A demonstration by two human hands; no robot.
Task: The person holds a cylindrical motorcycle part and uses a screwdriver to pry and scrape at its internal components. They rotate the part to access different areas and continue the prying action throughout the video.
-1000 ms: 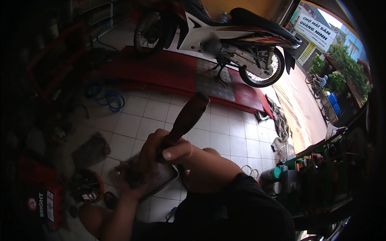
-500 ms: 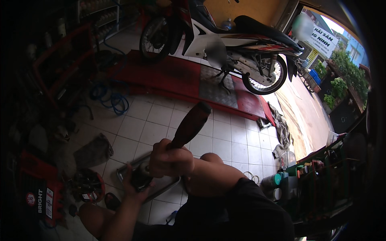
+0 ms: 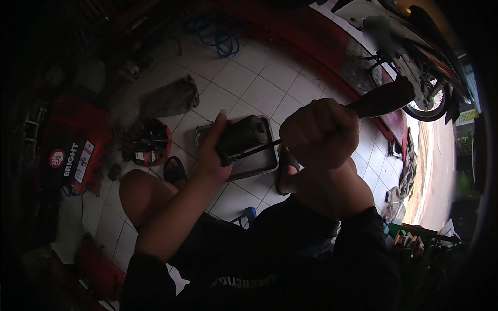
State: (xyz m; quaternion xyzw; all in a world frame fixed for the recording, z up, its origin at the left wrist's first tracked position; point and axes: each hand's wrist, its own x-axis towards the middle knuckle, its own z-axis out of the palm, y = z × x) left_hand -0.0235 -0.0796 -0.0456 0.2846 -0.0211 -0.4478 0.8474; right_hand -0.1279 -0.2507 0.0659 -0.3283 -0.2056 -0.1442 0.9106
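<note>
My left hand [image 3: 211, 153] grips a dark grey metal cylinder [image 3: 243, 133], with a thumb or finger standing up beside it. It is held above a shallow metal tray [image 3: 272, 168] on the floor, between my feet. My right fist [image 3: 320, 133] is closed around a screwdriver, whose thick dark handle [image 3: 381, 99] sticks out up and to the right. From the fist its thin dark shaft [image 3: 262, 149] runs left to the near side of the cylinder. Where the tip meets the part is too dark to make out.
A round red tray [image 3: 167, 142] of tools and a grey cloth [image 3: 171, 97] lie left of the metal tray. A red case [image 3: 78, 140] stands farther left. Beyond are a blue hose [image 3: 225, 44], a red lift platform [image 3: 311, 33] and a motorbike [image 3: 415, 67].
My view has tilted down and turned. The screwdriver has swung from pointing up to lying slantwise, its handle now to the right. The cylinder shows more plainly in my left hand.
</note>
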